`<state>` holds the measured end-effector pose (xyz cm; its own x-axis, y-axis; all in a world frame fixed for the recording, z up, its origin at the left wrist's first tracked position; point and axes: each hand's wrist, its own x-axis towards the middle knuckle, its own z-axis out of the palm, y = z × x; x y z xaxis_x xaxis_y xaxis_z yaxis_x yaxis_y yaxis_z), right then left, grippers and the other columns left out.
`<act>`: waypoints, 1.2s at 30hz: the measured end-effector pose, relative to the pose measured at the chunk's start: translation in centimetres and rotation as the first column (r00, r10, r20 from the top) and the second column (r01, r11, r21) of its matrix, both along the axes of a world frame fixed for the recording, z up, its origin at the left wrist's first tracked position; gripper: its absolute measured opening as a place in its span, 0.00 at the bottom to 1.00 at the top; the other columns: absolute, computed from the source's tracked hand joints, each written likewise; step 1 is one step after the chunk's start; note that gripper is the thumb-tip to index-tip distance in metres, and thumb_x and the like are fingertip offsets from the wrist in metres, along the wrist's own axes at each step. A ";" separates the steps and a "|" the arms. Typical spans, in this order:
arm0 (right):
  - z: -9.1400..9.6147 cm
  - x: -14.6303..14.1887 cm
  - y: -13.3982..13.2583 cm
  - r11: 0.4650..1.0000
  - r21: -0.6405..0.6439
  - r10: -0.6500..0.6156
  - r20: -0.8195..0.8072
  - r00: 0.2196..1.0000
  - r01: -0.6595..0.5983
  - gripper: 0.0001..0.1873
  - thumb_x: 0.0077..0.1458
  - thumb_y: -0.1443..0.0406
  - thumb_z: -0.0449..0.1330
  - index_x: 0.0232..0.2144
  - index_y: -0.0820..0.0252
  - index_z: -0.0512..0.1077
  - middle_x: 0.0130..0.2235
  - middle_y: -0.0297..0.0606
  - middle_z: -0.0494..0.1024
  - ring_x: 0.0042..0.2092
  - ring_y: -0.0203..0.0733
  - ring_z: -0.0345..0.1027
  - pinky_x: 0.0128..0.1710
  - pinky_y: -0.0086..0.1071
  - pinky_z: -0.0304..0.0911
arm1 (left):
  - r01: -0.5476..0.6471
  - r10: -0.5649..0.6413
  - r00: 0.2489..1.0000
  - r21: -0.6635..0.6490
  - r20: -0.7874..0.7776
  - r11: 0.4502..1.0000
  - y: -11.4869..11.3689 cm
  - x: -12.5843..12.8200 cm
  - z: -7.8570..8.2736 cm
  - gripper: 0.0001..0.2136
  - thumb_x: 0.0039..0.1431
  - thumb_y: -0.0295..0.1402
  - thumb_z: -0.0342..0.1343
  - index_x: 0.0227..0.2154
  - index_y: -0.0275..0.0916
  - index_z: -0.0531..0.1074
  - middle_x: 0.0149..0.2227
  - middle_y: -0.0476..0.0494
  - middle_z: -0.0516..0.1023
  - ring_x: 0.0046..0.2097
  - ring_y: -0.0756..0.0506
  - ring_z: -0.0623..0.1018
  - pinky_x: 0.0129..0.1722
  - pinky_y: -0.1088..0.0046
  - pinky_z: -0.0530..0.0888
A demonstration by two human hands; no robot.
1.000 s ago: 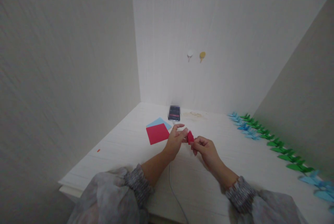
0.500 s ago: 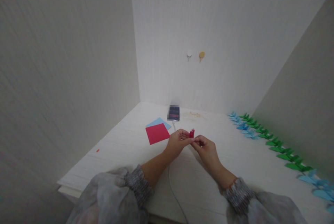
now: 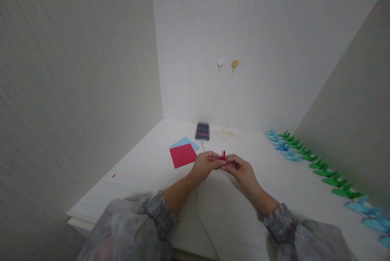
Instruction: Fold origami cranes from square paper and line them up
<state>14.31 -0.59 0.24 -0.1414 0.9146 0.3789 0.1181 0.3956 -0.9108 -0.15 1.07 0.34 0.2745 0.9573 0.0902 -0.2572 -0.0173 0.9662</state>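
Note:
A small folded red paper piece (image 3: 223, 155) sticks up between my two hands above the white table (image 3: 137, 171). My left hand (image 3: 204, 165) pinches it from the left with closed fingers. Closed on the same piece from the right is my right hand (image 3: 240, 168); the fingertips of both hands meet. Most of the paper is hidden by the fingers. A flat red paper square (image 3: 183, 155) lies on the table just left of my left hand, over a light blue sheet (image 3: 184, 142).
A phone (image 3: 202, 131) lies near the back wall, with a cable (image 3: 203, 220) running toward me. A row of green and blue folded paper figures (image 3: 307, 157) lines the right edge. Two wall hooks (image 3: 227, 64) hang above. A tiny red scrap (image 3: 113, 175) lies left.
My hands have come together; the red piece, earlier seen broadside between them, now shows only its upper tips above the meeting fingertips. The view has shifted slightly.

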 end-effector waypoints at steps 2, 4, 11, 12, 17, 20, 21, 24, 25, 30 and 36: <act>0.1 0.0 0.0 0.999 -0.045 0.025 -0.065 0.998 -0.028 0.07 0.36 0.66 0.64 0.23 0.59 0.69 0.27 0.33 0.72 0.31 0.38 0.66 0.33 0.31 0.61 | -0.007 0.007 1.000 0.012 -0.008 1.000 0.1 -0.1 -0.1 0.13 0.33 0.33 0.62 0.24 0.33 0.69 0.18 0.49 0.72 0.21 0.53 0.69 0.25 0.77 0.65; 0.2 -0.1 0.0 0.995 -0.088 0.040 -0.124 0.991 -0.052 0.07 0.36 0.67 0.64 0.23 0.59 0.70 0.27 0.33 0.73 0.30 0.37 0.67 0.34 0.32 0.61 | -0.021 0.021 1.000 0.011 -0.014 1.000 0.1 -0.1 -0.1 0.13 0.34 0.33 0.62 0.24 0.33 0.69 0.19 0.49 0.72 0.21 0.53 0.70 0.25 0.77 0.65; -0.1 -0.1 0.1 0.981 -0.180 0.023 -0.268 0.963 -0.074 0.07 0.34 0.69 0.65 0.22 0.59 0.71 0.25 0.31 0.74 0.28 0.35 0.66 0.32 0.29 0.60 | -0.051 0.050 0.998 0.037 0.025 0.998 -0.1 -0.2 0.2 0.13 0.34 0.32 0.62 0.26 0.33 0.69 0.19 0.49 0.72 0.22 0.53 0.70 0.26 0.76 0.66; -0.2 -0.1 0.2 0.978 -0.194 0.014 -0.286 0.958 -0.072 0.08 0.34 0.69 0.65 0.22 0.59 0.71 0.25 0.31 0.74 0.28 0.34 0.66 0.31 0.28 0.60 | -0.049 0.048 0.998 0.047 0.032 0.998 -0.1 -0.2 0.2 0.14 0.34 0.32 0.62 0.27 0.33 0.69 0.19 0.50 0.71 0.22 0.53 0.69 0.26 0.76 0.66; 0.2 -0.4 -0.1 0.962 -0.251 0.009 -0.360 0.933 -0.106 0.09 0.32 0.70 0.66 0.22 0.60 0.71 0.22 0.30 0.73 0.25 0.32 0.64 0.29 0.27 0.58 | -0.044 0.043 0.999 0.033 0.027 0.998 -0.2 -0.2 0.3 0.13 0.35 0.32 0.61 0.28 0.33 0.70 0.20 0.50 0.72 0.23 0.53 0.70 0.27 0.76 0.67; 0.7 -0.6 -0.5 0.950 -0.273 0.036 -0.385 0.922 -0.151 0.06 0.35 0.69 0.65 0.21 0.61 0.71 0.22 0.32 0.73 0.25 0.32 0.64 0.28 0.27 0.58 | -0.037 0.036 0.999 0.037 0.019 0.999 -0.2 -0.1 0.3 0.13 0.35 0.33 0.61 0.27 0.33 0.71 0.21 0.49 0.73 0.24 0.53 0.70 0.28 0.75 0.67; 0.8 -0.6 -0.6 0.947 -0.277 0.040 -0.392 0.919 -0.160 0.06 0.36 0.68 0.64 0.21 0.61 0.71 0.23 0.32 0.73 0.25 0.32 0.64 0.29 0.28 0.58 | -0.030 0.029 0.999 0.044 0.022 0.999 -0.2 -0.1 0.3 0.12 0.36 0.33 0.61 0.27 0.34 0.71 0.21 0.48 0.73 0.24 0.52 0.70 0.29 0.75 0.67; 0.8 -0.6 -0.7 0.946 -0.283 0.035 -0.390 0.920 -0.156 0.05 0.38 0.66 0.63 0.22 0.62 0.71 0.24 0.33 0.73 0.26 0.33 0.65 0.30 0.29 0.59 | -0.021 0.019 0.999 0.063 0.034 0.998 -0.1 -0.1 0.1 0.12 0.36 0.33 0.61 0.26 0.34 0.70 0.22 0.48 0.73 0.26 0.52 0.71 0.30 0.75 0.67; 0.7 -0.6 -0.6 0.949 -0.281 0.025 -0.383 0.924 -0.142 0.06 0.38 0.66 0.63 0.22 0.62 0.71 0.24 0.33 0.73 0.27 0.34 0.65 0.31 0.30 0.59 | -0.018 0.016 0.999 0.067 0.036 0.998 -0.1 -0.2 0.1 0.12 0.36 0.33 0.61 0.26 0.34 0.70 0.23 0.48 0.73 0.26 0.52 0.71 0.30 0.75 0.67; 0.4 -0.5 -0.2 0.968 -0.244 -0.036 -0.387 0.921 -0.065 0.10 0.34 0.65 0.65 0.23 0.60 0.69 0.22 0.31 0.72 0.25 0.34 0.65 0.29 0.31 0.60 | -0.009 0.006 0.999 0.084 0.038 0.996 -0.2 -0.2 0.2 0.11 0.36 0.33 0.61 0.26 0.34 0.71 0.24 0.48 0.73 0.27 0.52 0.71 0.31 0.75 0.66; 0.4 -0.5 -0.3 0.962 -0.255 -0.004 -0.363 0.932 -0.095 0.10 0.36 0.66 0.64 0.26 0.61 0.72 0.25 0.35 0.74 0.26 0.34 0.65 0.30 0.31 0.60 | -0.015 0.013 0.999 0.086 0.031 0.996 -0.2 -0.2 0.1 0.11 0.37 0.34 0.60 0.25 0.34 0.70 0.22 0.49 0.72 0.25 0.53 0.69 0.28 0.76 0.65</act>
<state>13.84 -0.84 0.61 -0.0862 0.9837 0.1575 -0.2464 0.1322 -0.9601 -0.32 0.87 0.47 0.2569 0.9493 0.1810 -0.2855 -0.1043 0.9527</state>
